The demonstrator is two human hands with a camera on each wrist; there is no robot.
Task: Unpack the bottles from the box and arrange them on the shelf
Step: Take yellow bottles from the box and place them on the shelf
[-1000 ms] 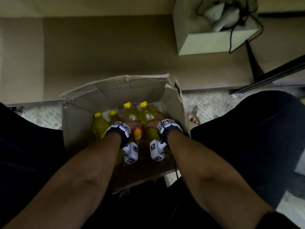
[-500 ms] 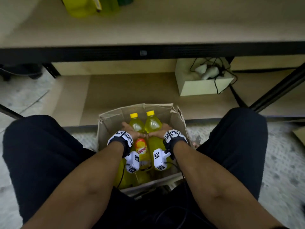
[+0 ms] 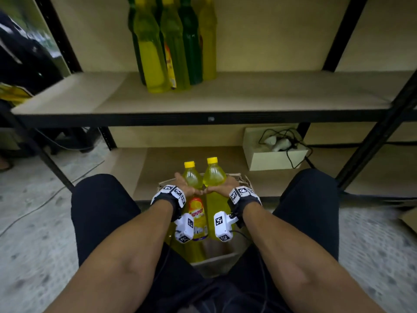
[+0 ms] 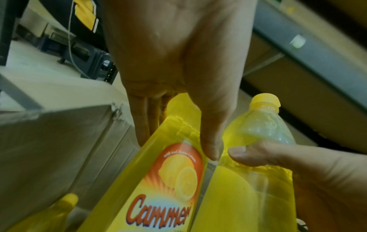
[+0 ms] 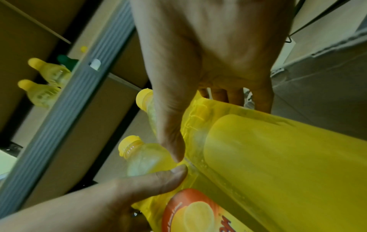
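Metal shelving with pale boards fills the view ahead, and on its middle shelf (image 3: 248,93) a tight cluster of bottles (image 3: 171,48), yellow and green, already stands near the left-centre. Below, between the seated person's knees, the cardboard box (image 3: 216,263) sits on the speckled floor with at least one more yellow bottle (image 4: 59,210) left inside. Two yellow bottles are lifted together above it: the left hand (image 3: 187,188) wraps the shoulder of the labelled bottle (image 3: 198,218), and the right hand (image 3: 222,187) wraps the plain bottle (image 3: 214,177) beside it. Each hand's grip is clamped around its own bottle, thumbs nearly meeting at the seam where the two bodies press side by side. Holding them pushed together this way probably steadies the pair so both travel as one load, and the high grasp just below the necks leaves the bases free to set down flat. Caps point up and slightly forward, toward the shelf. Open board to the right of the standing cluster looks like the natural landing place.
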